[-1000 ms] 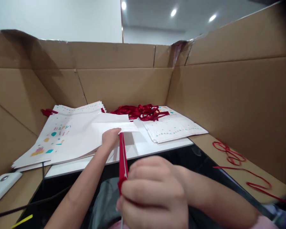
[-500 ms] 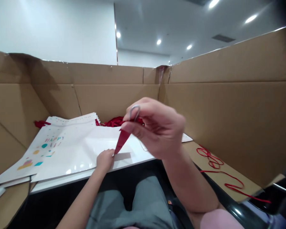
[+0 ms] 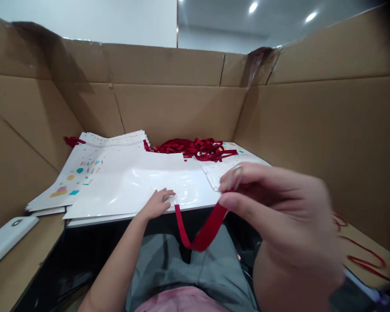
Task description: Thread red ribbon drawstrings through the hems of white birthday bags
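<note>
My left hand (image 3: 157, 203) lies flat, fingers spread, on the near edge of the glossy white paper bag (image 3: 133, 184), which rests on the white tabletop (image 3: 100, 220). My right hand (image 3: 279, 225), close to the camera, pinches the dark red ribbon (image 3: 201, 232) together with a thin metal wire loop (image 3: 236, 175); the ribbon sags in a curve back to the bag's edge beside my left fingers.

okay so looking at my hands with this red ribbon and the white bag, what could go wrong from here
The red ribbon hangs slack in a loop off the table edge between your left hand and right hand; a sharp tug might pull it out from under the left hand or crease the glossy white bag. The right hand also pinches a thin metal loop tool, which could slip off the ribbon. The loose ribbon pile behind might snag.
</note>
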The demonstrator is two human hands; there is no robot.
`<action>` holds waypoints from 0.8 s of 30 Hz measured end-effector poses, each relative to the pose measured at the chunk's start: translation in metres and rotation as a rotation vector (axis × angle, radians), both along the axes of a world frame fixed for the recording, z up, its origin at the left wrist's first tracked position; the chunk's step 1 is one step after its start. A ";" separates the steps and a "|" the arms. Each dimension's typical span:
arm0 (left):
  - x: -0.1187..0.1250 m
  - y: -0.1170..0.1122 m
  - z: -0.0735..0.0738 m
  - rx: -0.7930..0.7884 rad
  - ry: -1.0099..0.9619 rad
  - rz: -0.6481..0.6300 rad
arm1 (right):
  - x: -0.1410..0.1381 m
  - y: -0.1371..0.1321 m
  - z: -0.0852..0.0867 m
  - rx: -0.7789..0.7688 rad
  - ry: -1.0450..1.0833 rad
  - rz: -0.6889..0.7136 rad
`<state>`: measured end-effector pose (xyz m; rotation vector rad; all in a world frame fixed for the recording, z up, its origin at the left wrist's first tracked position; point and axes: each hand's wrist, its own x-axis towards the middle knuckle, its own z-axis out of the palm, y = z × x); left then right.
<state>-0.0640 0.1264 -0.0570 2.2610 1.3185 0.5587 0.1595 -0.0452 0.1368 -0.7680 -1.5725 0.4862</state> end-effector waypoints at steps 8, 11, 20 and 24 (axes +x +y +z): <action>0.013 0.003 0.006 0.049 0.071 0.001 | 0.011 0.066 -0.096 -0.560 0.082 0.026; 0.019 0.004 0.009 0.043 0.111 0.013 | 0.017 0.072 -0.117 -0.616 0.132 -0.067; 0.023 0.013 0.014 -0.041 0.163 -0.133 | -0.001 0.090 -0.144 -0.399 -0.109 -0.392; 0.022 0.013 0.017 -0.062 0.178 -0.140 | -0.010 0.088 -0.143 -0.386 -0.135 -0.237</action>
